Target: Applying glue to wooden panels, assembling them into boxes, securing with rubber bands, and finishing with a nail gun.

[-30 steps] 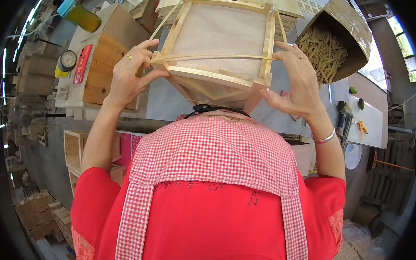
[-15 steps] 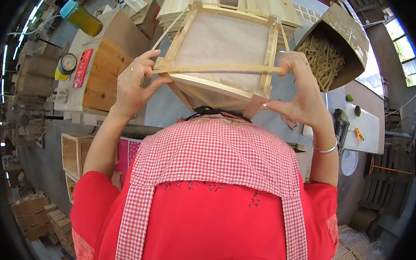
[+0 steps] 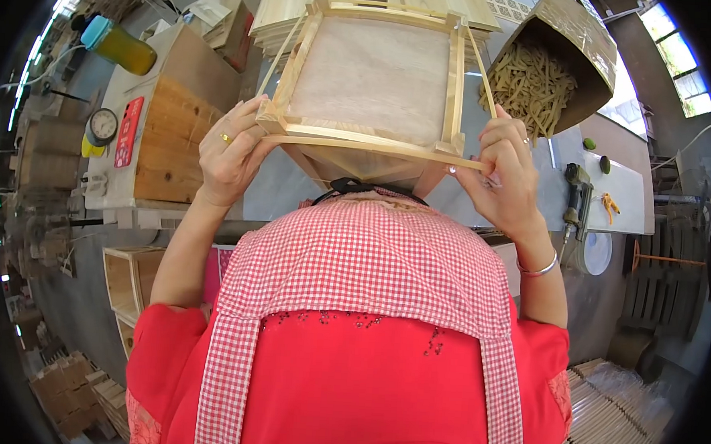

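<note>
In front of my body stands a four-sided wooden box (image 3: 293, 70) with a pale panel framed by light wood strips on its top. A wide tan rubber band (image 3: 367, 147) is stretched around it, running along both sides and across the near edge. My left hand (image 3: 232, 150) pinches the band at the near left corner, fingers against the wood. At the near right my right hand (image 3: 505, 167) is closed on the band, pulling it out past the corner. The box's lower part is partly hidden by my apron.
At the right, a cardboard box (image 3: 579, 29) holds a heap of tan rubber bands (image 3: 531, 86). Stacked boards (image 3: 290, 5) lie behind. A power tool (image 3: 576, 189) and orange-handled pliers (image 3: 609, 206) rest farther right. Leftward are a bottle (image 3: 123, 47) and a round dial (image 3: 101, 127).
The band's near stretch has come down from above the panel to the box's near edge. My right hand has lowered and its fingers have drawn together; my left hand has closed in around the corner.
</note>
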Motion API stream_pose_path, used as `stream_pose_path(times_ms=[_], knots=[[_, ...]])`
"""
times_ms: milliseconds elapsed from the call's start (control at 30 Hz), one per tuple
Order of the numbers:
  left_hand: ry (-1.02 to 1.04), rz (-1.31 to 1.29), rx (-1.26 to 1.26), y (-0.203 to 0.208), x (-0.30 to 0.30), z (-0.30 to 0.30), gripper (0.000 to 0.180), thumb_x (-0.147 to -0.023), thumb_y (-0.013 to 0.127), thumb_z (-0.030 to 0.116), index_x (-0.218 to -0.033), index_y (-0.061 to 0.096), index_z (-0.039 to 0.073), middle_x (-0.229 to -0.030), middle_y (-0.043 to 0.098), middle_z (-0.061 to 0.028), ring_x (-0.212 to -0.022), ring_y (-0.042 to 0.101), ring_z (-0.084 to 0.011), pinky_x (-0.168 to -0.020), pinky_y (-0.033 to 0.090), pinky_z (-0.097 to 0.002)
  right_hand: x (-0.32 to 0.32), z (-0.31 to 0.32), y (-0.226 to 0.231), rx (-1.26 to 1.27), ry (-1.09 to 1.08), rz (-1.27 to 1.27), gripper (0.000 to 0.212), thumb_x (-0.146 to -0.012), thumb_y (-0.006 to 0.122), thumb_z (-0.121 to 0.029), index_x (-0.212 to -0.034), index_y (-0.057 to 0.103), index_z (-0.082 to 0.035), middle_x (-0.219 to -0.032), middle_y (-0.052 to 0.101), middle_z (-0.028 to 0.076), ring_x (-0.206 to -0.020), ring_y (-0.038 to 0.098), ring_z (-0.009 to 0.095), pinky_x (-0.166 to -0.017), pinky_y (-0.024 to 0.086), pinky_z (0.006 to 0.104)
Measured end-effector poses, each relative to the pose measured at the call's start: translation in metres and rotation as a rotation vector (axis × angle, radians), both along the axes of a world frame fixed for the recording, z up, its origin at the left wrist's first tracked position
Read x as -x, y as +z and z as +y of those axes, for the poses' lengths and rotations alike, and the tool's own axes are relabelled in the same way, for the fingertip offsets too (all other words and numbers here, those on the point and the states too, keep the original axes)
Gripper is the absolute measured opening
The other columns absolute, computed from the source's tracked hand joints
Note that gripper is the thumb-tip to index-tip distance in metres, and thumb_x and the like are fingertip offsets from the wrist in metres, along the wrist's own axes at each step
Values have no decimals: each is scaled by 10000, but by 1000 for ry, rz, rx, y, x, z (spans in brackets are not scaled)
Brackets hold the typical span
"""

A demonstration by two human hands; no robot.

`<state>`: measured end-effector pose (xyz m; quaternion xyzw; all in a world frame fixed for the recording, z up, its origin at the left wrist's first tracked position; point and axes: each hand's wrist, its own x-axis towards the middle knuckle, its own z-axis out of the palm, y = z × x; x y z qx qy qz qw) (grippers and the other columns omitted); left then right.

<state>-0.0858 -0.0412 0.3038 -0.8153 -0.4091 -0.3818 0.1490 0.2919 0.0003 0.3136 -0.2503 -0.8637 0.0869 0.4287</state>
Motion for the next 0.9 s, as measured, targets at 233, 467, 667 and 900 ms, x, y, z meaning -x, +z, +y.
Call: stream_pose_path(times_ms=[233, 467, 667, 900], knots=[[174, -51, 12, 25, -12, -15, 399, -725, 852, 131, -1056, 686, -15, -1121, 697, -153, -1062, 681, -316, -882, 557, -423, -4, 3, -3, 50, -46, -52, 388, -686, 830, -72, -805, 461, -68, -927, 540, 125, -1011, 578, 336, -1081, 391, 535], [-255, -107, 57, 24, -131, 16, 420, -728, 806, 407, -909, 668, 55, -895, 631, -82, -785, 625, -248, -646, 503, -361, -5, 15, 1, 80, 13, -114, 384, -715, 820, -138, -921, 505, -58, -1018, 570, 137, -1120, 556, 371, -1059, 401, 493], [-62, -116, 17, 15, -171, 30, 443, -701, 770, 498, -646, 608, 90, -657, 528, -25, -638, 544, -201, -498, 436, -331, -12, 9, -2, 305, 101, -9, 428, -664, 734, -34, -1050, 550, -45, -1085, 593, 127, -1238, 528, 382, -1054, 414, 442], [-7, -120, 20, 14, -181, 34, 363, -657, 774, 392, -599, 564, 102, -625, 514, -26, -588, 524, -212, -485, 423, -343, -20, 17, -12, 278, 151, 124, 413, -680, 631, 42, -1089, 602, -6, -1194, 608, 105, -1280, 529, 338, -1049, 438, 417]])
